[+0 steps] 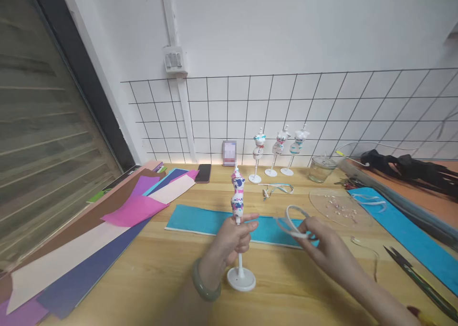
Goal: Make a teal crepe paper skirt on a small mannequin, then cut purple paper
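My left hand (234, 238) is wrapped round the white stem of a miniature dress form (237, 195), just below its torso. Pink, purple and blue patches cover the little torso, and its round white base (241, 279) is near the table's front. In my right hand (320, 238), thumb and fingers pinch a looped white ribbon (290, 226), held to the right of the dress form. Beneath both hands lies a strip of turquoise fabric (196, 219). Some of the ribbon is blurred.
Three more miniature dress forms (259, 147) stand at the back beside a glass jar (322, 168). A clear plate (338, 207) with small beads and a pair of scissors (411, 269) are on the right. Coloured sheets (136, 211) and a phone (203, 173) lie left.
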`<state>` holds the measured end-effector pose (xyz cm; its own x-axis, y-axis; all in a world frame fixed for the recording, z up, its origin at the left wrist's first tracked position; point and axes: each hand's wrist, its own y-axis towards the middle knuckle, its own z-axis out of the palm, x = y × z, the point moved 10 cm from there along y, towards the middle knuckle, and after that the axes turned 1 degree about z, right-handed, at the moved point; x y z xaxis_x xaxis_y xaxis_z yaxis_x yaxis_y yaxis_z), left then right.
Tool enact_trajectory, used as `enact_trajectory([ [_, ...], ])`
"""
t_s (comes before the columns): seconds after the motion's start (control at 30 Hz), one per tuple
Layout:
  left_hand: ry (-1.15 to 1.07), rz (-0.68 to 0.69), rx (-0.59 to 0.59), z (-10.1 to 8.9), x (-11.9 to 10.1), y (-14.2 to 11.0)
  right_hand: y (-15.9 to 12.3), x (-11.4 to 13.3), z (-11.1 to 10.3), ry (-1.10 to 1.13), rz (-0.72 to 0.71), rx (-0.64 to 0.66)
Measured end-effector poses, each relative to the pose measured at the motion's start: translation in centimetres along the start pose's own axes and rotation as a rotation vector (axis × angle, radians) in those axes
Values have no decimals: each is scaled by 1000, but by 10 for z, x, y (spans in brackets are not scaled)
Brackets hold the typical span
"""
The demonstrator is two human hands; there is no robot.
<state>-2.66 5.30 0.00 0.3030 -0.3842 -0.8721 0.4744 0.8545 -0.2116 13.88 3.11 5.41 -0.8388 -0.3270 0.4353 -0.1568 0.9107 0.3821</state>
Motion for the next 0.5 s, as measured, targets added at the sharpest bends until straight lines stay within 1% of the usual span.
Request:
enact_trajectory([
  [0.07,-15,-6,11,1,-1,0,20,-30,-5,-127,13,-48],
  [0.1,-17,-14,18,3,0,0,31,-45,-4,-201,35,-50],
  [0.13,-21,-22,22,3,1,0,42,-61,-2,-287,71,-38],
  [0.2,-41,-34,39,5,4,0,61,-83,5,-336,99,-12],
  [0.33,-107,-37,106,7,6,1,84,-106,26,-376,138,45],
  [0.43,-129,-31,137,6,5,1,89,-115,43,-363,155,88],
  [0.5,-145,-26,134,4,4,1,89,-119,51,-325,153,111],
])
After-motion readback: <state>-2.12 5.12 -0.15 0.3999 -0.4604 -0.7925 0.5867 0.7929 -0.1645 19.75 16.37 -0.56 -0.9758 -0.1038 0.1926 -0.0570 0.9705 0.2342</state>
